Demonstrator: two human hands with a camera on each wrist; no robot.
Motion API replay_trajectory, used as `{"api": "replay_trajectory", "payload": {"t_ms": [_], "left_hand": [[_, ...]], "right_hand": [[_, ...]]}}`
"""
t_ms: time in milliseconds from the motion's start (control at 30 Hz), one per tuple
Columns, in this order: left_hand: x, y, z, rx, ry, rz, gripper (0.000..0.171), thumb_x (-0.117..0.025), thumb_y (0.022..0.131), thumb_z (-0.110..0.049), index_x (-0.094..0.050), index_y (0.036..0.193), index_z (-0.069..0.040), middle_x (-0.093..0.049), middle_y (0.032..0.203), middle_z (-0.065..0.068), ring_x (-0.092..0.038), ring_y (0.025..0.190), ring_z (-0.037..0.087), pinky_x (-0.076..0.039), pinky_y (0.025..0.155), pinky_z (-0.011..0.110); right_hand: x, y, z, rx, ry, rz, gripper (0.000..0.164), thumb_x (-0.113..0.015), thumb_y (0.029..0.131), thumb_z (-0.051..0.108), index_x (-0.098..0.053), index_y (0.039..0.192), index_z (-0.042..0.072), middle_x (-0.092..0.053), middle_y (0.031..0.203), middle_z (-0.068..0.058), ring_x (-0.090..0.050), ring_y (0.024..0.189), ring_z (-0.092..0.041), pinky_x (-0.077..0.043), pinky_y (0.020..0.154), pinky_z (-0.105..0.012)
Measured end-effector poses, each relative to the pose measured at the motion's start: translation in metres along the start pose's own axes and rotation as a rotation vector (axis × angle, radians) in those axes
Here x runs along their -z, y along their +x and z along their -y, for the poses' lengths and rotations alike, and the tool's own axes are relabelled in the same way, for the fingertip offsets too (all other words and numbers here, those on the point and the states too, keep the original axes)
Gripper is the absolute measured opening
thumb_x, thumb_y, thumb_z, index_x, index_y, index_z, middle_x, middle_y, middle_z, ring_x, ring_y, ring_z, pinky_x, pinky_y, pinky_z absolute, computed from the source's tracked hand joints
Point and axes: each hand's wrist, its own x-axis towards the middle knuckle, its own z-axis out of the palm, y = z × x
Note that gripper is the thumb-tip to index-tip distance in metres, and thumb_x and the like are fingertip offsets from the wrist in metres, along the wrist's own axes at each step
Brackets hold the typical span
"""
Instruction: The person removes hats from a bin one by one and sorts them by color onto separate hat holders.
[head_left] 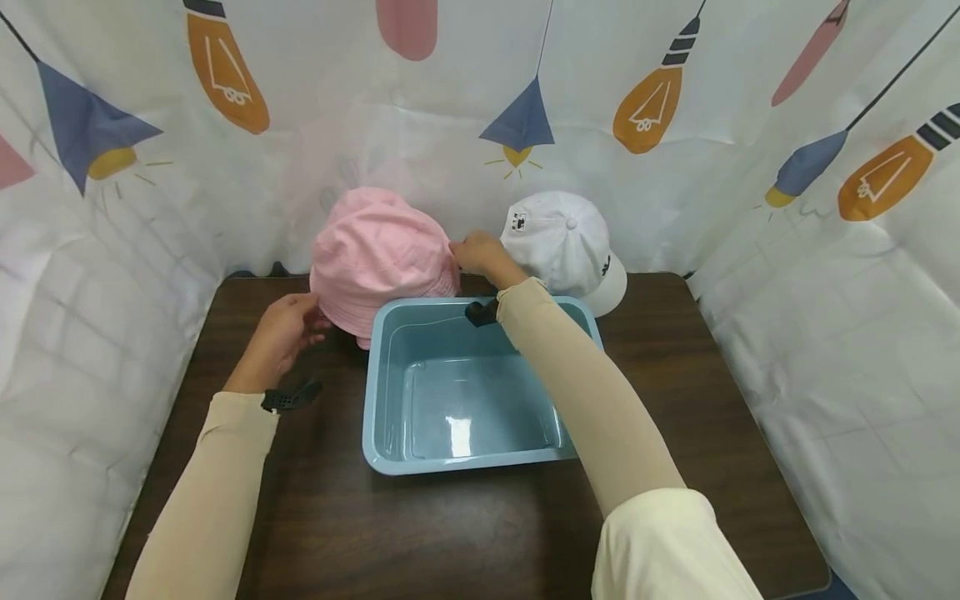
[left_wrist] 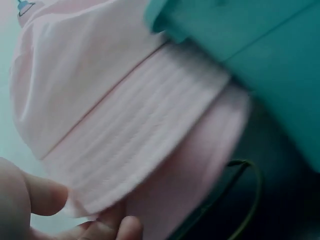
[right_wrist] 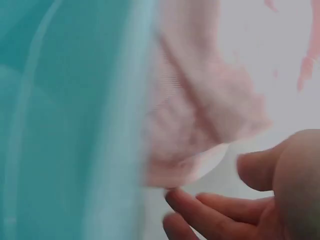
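Note:
A pink bucket hat (head_left: 378, 250) stands at the back of the table behind a blue plastic basin (head_left: 472, 464). At its left side my left hand (head_left: 281, 337) pinches the brim, with the thumb (left_wrist: 47, 195) on the outer face and the fingers underneath. My right hand (head_left: 483, 254) is at the hat's right edge. In the right wrist view its fingertips (right_wrist: 180, 200) reach just below the brim while the thumb stays apart from the cloth. A white cap (head_left: 562, 242) lies to the right of that hand, its visor pointing right and forward.
The basin holds nothing visible and sits on the dark wooden table (head_left: 420, 542), close in front of the hat. A white printed curtain (head_left: 450, 125) hangs behind and along both sides. My right forearm crosses over the basin's right side.

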Motion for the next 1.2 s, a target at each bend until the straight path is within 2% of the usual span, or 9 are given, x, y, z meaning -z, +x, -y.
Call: {"api": "replay_trajectory", "payload": {"t_ms": [100,200,300,400,467,600,800,1000,1200], "left_hand": [[-0.004,-0.010,0.008,-0.011,0.044,0.065,0.059,-0.037,0.110,-0.043,-0.034,0.152,-0.002,-0.053,0.123,0.003,-0.060,0.106,0.015,-0.054,0.088,0.027],[-0.010,-0.015,0.015,-0.030,0.056,0.111,0.048,-0.039,0.110,-0.041,-0.045,0.141,-0.004,-0.057,0.121,0.003,-0.062,0.103,0.013,-0.055,0.087,0.027],[-0.017,-0.017,0.019,-0.049,0.032,0.119,0.034,-0.042,0.110,-0.038,-0.052,0.126,-0.010,-0.061,0.111,-0.003,-0.062,0.098,0.011,-0.055,0.084,0.026],[-0.021,-0.016,0.022,-0.058,0.000,0.104,0.026,-0.043,0.110,-0.037,-0.053,0.118,-0.014,-0.061,0.103,-0.008,-0.061,0.096,0.010,-0.053,0.081,0.025],[-0.023,-0.016,0.024,-0.069,-0.002,0.088,0.026,-0.042,0.110,-0.037,-0.053,0.117,-0.013,-0.060,0.101,-0.009,-0.060,0.094,0.009,-0.052,0.080,0.025],[-0.024,-0.013,0.027,-0.103,0.074,0.059,0.033,-0.040,0.111,-0.037,-0.053,0.119,-0.008,-0.059,0.105,-0.001,-0.059,0.095,0.011,-0.052,0.079,0.025],[-0.023,-0.003,0.034,-0.146,0.218,0.008,0.044,-0.036,0.111,-0.038,-0.050,0.124,0.002,-0.056,0.116,0.014,-0.058,0.101,0.024,-0.053,0.080,0.031],[-0.027,0.004,0.034,-0.159,0.238,-0.016,0.046,-0.036,0.111,-0.037,-0.049,0.126,0.004,-0.057,0.114,0.017,-0.058,0.103,0.033,-0.054,0.080,0.034],[-0.023,-0.009,0.023,-0.146,0.284,-0.023,0.055,-0.035,0.111,-0.041,-0.043,0.138,0.006,-0.055,0.125,0.025,-0.057,0.111,0.038,-0.054,0.091,0.044]], "right_hand": [[0.005,0.007,0.007,-0.017,0.103,0.004,0.052,-0.037,0.109,0.037,-0.056,0.137,-0.002,-0.055,0.141,-0.017,-0.054,0.120,-0.032,-0.046,0.097,-0.041],[0.002,0.012,0.011,-0.056,0.227,-0.005,0.043,-0.039,0.109,0.034,-0.056,0.135,0.005,-0.057,0.131,-0.012,-0.054,0.108,-0.026,-0.047,0.083,-0.036],[-0.006,0.019,0.009,-0.092,0.339,-0.054,0.028,-0.045,0.105,0.023,-0.054,0.130,0.015,-0.057,0.109,-0.010,-0.052,0.082,-0.022,-0.043,0.064,-0.031],[-0.015,0.027,0.005,-0.091,0.377,-0.135,0.028,-0.050,0.099,0.012,-0.054,0.125,0.022,-0.056,0.103,-0.009,-0.046,0.069,-0.021,-0.037,0.055,-0.029],[-0.020,0.028,0.004,-0.065,0.337,-0.170,0.029,-0.050,0.096,0.007,-0.060,0.119,0.021,-0.060,0.107,-0.009,-0.048,0.073,-0.021,-0.038,0.057,-0.029],[-0.030,0.026,0.006,-0.022,0.240,-0.224,0.028,-0.052,0.090,0.006,-0.070,0.108,0.019,-0.065,0.118,-0.007,-0.054,0.095,-0.025,-0.042,0.071,-0.030],[-0.042,0.027,0.006,-0.087,0.160,-0.195,0.028,-0.055,0.092,0.011,-0.074,0.111,0.021,-0.065,0.113,-0.007,-0.053,0.101,-0.026,-0.044,0.074,-0.032],[-0.045,0.029,0.005,-0.092,0.166,-0.185,0.027,-0.057,0.093,0.013,-0.074,0.112,0.021,-0.065,0.112,-0.007,-0.054,0.100,-0.025,-0.042,0.071,-0.030],[-0.034,0.023,0.009,-0.059,0.214,-0.121,0.034,-0.054,0.094,0.014,-0.072,0.122,0.020,-0.065,0.119,-0.008,-0.055,0.101,-0.025,-0.046,0.072,-0.032]]}}
